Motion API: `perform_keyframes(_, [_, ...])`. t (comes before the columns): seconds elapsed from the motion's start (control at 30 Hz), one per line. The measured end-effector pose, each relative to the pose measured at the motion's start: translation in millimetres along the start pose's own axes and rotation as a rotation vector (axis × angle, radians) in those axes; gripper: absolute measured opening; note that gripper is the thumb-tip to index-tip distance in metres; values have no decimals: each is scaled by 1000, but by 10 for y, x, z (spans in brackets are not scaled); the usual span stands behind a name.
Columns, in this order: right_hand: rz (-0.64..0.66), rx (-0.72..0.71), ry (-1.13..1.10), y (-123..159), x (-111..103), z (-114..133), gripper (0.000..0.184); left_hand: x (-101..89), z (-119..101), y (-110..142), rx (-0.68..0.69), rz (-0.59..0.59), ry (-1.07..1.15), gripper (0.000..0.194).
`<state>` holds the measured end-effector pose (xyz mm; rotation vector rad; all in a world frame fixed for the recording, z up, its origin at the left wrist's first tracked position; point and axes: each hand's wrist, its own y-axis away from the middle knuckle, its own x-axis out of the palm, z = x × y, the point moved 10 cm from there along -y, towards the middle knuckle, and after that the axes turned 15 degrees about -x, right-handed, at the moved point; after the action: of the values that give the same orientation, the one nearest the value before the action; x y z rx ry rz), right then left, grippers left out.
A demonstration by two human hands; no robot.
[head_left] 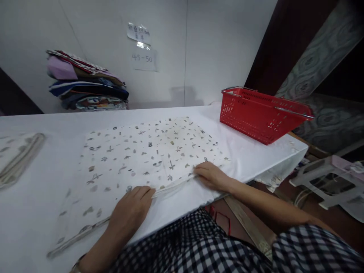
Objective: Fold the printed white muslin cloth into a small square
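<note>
Nearest the camera is your own black-and-white checked garment (210, 250), at the near side of the table (25, 235) under its smooth white cover. In front of you on that table lies the white cloth with small grey and brown printed motifs (142, 151), spread broad and nearly flat. Your left hand (131, 206) rests on its near edge, fingers close together; your right hand (209, 174) is on the same edge further right, fingers bent down onto it. You cannot tell from this view whether either hand pinches the fabric or only presses it.

As a judgement, the spreading looks mostly done: the far part lies flat, while the near edge between your hands is uneven and seems left to straighten. At your far left, partly out of view, lies a similar white printed cloth in folded layers (21, 155).

For writing, the lower white paper sheet (144, 60) on the pale wall (227, 38) reads "45-50" by hand. The upper white paper sheet (138, 34) bears handwritten characters too blurred to read surely. No brand can be read on the red plastic basket (250, 113).
</note>
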<state>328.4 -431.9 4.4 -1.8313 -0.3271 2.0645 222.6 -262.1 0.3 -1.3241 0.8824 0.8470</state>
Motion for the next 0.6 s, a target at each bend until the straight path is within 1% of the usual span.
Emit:
perform_keyframes(0.07, [-68, 155, 3, 389, -260, -345, 20, -1, 4, -5, 7, -8, 21, 30])
perform_keyframes(0.1, [-122, 268, 12, 603, -413, -542, 20, 1, 7, -9, 9, -9, 34, 30])
perform_keyframes(0.17, [-211, 576, 34, 1063, -683, -947, 19, 0, 12, -16, 14, -19, 57, 30])
perform_keyframes(0.2, [-224, 749, 28, 1287, -761, -1121, 20, 0, 13, -19, 17, -25, 63, 30])
perform_keyframes(0.23, [-212, 900, 5, 1471, -794, -1254, 21, -2, 16, -20, 18, -33, 65, 29])
perform_keyframes(0.27, [-184, 1016, -28, 1599, -793, -1346, 23, -3, 19, -21, 17, -40, 66, 29])
perform_keyframes(0.3, [-142, 1092, -69, 1665, -765, -1405, 24, -2, 24, -21, 15, -43, 67, 29])
perform_keyframes(0.33, [-95, 1131, -111, 1677, -721, -1439, 25, 2, 29, -22, 9, -41, 68, 29])
perform_keyframes(0.47, [54, 1173, -212, 1553, -557, -1471, 31, 12, 43, -22, -16, -25, 91, 29])
perform_keyframes(0.53, [99, 1191, -233, 1511, -523, -1471, 31, 10, 60, -24, -40, -18, 115, 29])
perform_keyframes(0.6, [116, 1204, -230, 1492, -541, -1480, 29, 12, 78, -25, -61, -11, 139, 29])
